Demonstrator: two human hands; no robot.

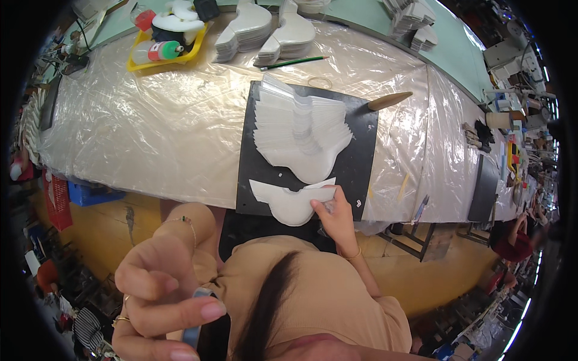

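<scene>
My right hand (pixel 335 216) pinches the right end of a white, curved flat piece (pixel 292 207) between thumb and fingers, at the near edge of a black board (pixel 247 150). Just beyond it a fanned stack of like white pieces (pixel 301 135) lies on the board. My left hand (pixel 159 295) is raised close to the camera at lower left, away from the table. Its fingers are curled around a dark thing with a blue-grey rim (pixel 195 322), partly hidden, whose kind I cannot make out.
Plastic sheeting covers the table (pixel 150 126). A pointed wooden tool (pixel 390 101) lies at the board's far right corner. Farther off are a green pencil (pixel 295 62), stacks of white pieces (pixel 244 30) and a yellow tray (pixel 137 63) holding a bottle (pixel 158 52).
</scene>
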